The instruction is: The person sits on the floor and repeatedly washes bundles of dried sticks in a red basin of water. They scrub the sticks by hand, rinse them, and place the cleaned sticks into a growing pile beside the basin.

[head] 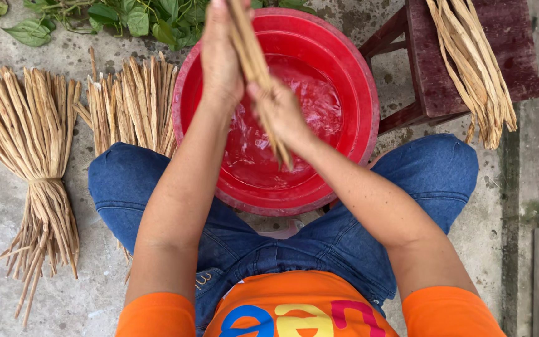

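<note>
A red plastic basin point(344, 75) holding water sits on the concrete between my knees. Over it I hold a wet bunch of tan dried leaf strips point(254, 59), running from the top edge down to about the basin's middle. My left hand point(219, 53) grips the strips high up, near the frame's top. Lower down, my right hand point(279, 109) is closed around the same bunch, and the strip ends stick out below it above the water.
Two tied bundles of dry strips lie on the concrete at left point(29, 143) and beside my left knee point(132, 103). More strips point(472, 68) rest on a dark red wooden stool point(506, 37) at right. Green leafy stems point(126, 19) lie at the top.
</note>
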Tool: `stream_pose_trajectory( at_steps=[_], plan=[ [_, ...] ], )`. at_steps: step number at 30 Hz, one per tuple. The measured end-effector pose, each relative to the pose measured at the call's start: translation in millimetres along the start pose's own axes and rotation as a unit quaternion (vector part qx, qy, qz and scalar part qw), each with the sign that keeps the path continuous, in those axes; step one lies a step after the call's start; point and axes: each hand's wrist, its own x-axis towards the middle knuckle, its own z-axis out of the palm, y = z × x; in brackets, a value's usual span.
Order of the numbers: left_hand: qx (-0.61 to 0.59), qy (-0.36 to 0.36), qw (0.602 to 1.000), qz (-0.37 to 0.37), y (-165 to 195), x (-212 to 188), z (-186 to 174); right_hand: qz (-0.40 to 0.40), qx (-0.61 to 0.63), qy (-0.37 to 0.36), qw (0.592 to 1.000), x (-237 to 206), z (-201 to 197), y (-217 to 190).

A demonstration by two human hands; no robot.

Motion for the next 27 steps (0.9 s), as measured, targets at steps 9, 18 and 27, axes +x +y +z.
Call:
stream_pose_trajectory(
  at_steps=[9,18,27],
  plan=[
    [-0.109,-0.086,0.963,-0.231,-36.0,-57.9,35.1,-0.114,-0.006,0.125,0.986,11.0,-5.0,5.2],
    [-0.196,-0.103,0.950,-0.222,-34.2,-53.3,36.7,-0.164,-0.210,0.149,0.952,31.7,-22.1,21.2],
    [-0.189,-0.085,0.950,-0.232,-19.8,-44.8,34.9,-0.158,-0.165,0.104,0.968,8.2,-8.5,17.4]
  ],
)
